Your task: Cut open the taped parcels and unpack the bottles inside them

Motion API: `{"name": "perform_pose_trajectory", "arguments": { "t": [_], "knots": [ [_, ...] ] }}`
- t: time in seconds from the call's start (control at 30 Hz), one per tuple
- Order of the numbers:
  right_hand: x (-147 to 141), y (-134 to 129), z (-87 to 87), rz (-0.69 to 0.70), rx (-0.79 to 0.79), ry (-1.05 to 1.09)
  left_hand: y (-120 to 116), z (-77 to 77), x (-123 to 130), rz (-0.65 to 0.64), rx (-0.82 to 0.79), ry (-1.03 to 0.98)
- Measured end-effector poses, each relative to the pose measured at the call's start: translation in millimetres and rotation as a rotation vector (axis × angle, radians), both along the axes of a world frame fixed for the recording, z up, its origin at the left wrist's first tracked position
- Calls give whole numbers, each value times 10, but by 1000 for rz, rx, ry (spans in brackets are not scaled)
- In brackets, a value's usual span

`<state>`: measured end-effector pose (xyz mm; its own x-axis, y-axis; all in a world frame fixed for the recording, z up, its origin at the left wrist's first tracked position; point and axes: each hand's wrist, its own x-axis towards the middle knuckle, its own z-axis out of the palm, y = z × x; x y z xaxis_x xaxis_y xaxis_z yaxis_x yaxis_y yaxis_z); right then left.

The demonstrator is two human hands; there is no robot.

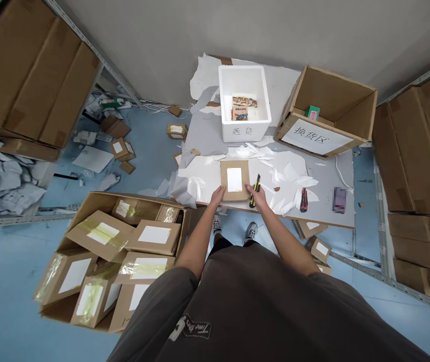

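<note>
A small brown cardboard box [234,195] with a white label lies at the front edge of the table, between my two hands. My left hand [218,195] grips its lower left side. In my right hand [257,195] is a yellow and black box cutter [254,192], pointing away from me, while the fingertips touch the box's right side. Behind stands a white foam bin [245,131] with a few small packets inside. To its right, an open carton [354,108] with a handwritten sign holds a green and pink item [313,113].
Torn white paper [290,173] litters the table [207,130]. A red and black tool [304,200] and a blurred purple object [339,200] lie at the right. A large carton [81,211] of labelled boxes stands at the left. Shelves with cartons flank both sides.
</note>
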<state>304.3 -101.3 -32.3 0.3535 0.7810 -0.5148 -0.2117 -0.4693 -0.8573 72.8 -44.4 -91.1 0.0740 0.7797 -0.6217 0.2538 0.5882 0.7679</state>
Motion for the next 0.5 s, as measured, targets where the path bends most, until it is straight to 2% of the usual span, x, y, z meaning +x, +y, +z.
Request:
{"name": "perform_pose_trajectory", "arguments": {
  "t": [0.1,0.2,0.3,0.4,0.5],
  "knots": [
    [247,67,-51,-84,-65,-110,-32,64,9,-79,47,-86],
    [325,67,-168,5,-154,-152,-87,64,56,-79,56,-121],
    [225,8,-241,44,-170,-113,-127,24,81,-64,68,-143],
    [137,-56,-142,7,-136,-121,-159,-27,73,-14,53,-254],
    [117,-73,94,30,-20,-118,-199,-77,110,98,-42,-411]
  ]
}}
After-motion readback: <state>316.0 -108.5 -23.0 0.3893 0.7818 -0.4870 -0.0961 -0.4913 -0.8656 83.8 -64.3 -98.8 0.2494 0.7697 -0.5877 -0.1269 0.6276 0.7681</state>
